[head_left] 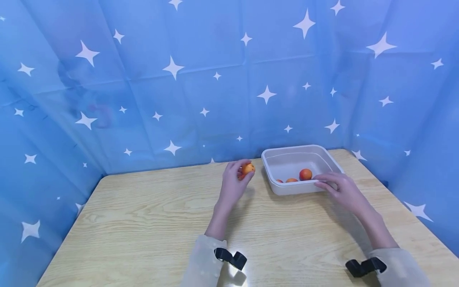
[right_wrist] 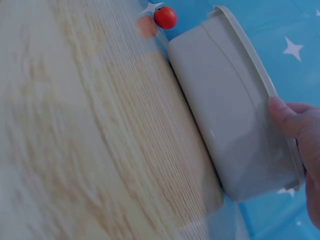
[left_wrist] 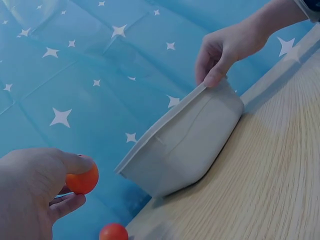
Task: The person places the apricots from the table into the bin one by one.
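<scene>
My left hand (head_left: 233,181) pinches a small round orange-red fruit (head_left: 249,169) between thumb and fingers, just left of a light grey plastic tub (head_left: 299,189). With thumb and fingers, my right hand (head_left: 342,191) grips the tub's rim at its near right. Inside the tub lie a red-orange fruit (head_left: 305,174) and two others, partly hidden by the front wall. Below the held fruit in the left wrist view, another red fruit (left_wrist: 113,232) rests by the tub; the frame edge cuts it off. That same tub (right_wrist: 225,105) stands upright on the table in the right wrist view.
The wood-grain table (head_left: 143,223) stretches left and forward of the hands. A blue curtain (head_left: 201,87) with white stars hangs along its back and both sides. Black straps (head_left: 229,258) with small devices sit on both sleeved wrists.
</scene>
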{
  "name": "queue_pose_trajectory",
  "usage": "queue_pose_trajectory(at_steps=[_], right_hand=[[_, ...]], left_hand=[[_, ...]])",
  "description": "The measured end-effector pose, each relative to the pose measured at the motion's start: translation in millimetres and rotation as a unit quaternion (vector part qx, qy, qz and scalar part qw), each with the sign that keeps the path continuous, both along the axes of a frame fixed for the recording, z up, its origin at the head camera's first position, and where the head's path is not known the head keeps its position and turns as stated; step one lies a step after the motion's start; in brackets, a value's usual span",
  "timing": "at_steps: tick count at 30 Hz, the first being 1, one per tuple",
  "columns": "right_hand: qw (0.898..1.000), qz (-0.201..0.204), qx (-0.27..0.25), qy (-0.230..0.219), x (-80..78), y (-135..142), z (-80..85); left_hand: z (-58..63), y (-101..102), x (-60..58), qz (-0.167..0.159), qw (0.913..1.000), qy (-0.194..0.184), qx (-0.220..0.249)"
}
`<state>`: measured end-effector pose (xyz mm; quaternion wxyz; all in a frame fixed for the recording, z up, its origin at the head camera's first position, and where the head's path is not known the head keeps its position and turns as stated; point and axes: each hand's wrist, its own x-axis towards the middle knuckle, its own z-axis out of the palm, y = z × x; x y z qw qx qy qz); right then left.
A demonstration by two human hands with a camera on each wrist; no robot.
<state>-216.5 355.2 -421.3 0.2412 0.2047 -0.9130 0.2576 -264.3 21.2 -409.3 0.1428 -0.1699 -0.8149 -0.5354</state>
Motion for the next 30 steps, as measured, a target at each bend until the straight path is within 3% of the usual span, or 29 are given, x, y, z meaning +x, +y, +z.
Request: queue_pose_trajectory(at_steps=[15, 30], right_hand=[[1.000, 0.006, -0.006, 0.007, -1.7, -0.5, -0.7], [1.000, 0.001, -0.005, 0.001, -1.2, 0.3, 0.1]], left_hand=[[3.7, 24.0, 2.1, -0.047, 0.9977, 0.048, 0.010], [3.5, 49.5, 6.9, -0.080, 0.9948, 0.048, 0.040]])
